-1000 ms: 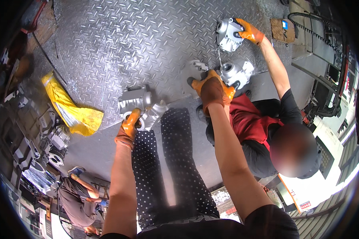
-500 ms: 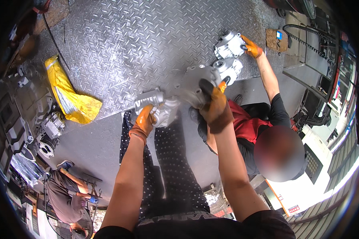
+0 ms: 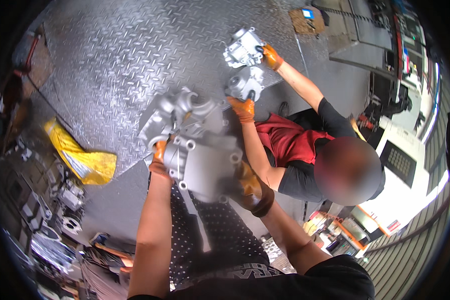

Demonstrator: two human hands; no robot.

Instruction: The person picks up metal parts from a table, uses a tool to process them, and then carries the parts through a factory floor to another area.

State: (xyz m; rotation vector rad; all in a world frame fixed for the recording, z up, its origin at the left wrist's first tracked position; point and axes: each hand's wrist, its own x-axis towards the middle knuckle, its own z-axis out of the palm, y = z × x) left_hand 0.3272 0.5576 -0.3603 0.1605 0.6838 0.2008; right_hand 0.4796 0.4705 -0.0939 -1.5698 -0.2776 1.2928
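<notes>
In an orange glove, my left hand (image 3: 159, 159) is closed on the near-left edge of a silver cast-metal housing (image 3: 185, 110) with round, tube-like openings. My right hand (image 3: 249, 187), also gloved, grips the right side of a second, blockier grey housing (image 3: 207, 162) with bolt bosses at its corners. This second housing is nearer to me and overlaps the first; whether they touch I cannot tell. Both are slightly blurred, and my right fingertips are partly hidden. To the right, a co-worker's gloved hands (image 3: 272, 56) hold two similar housings (image 3: 243, 47) on the table.
Below the castings lies a diamond-plate metal table (image 3: 120, 55). A yellow plastic bag (image 3: 82, 155) lies at its left edge, and many castings (image 3: 40, 200) are piled beyond it. The co-worker in a red vest (image 3: 290, 140) is close on my right. Another person (image 3: 105, 270) is at lower left.
My right hand has brought its housing left and toward me, next to the one in my left hand. My left hand has moved slightly left. The view has shifted.
</notes>
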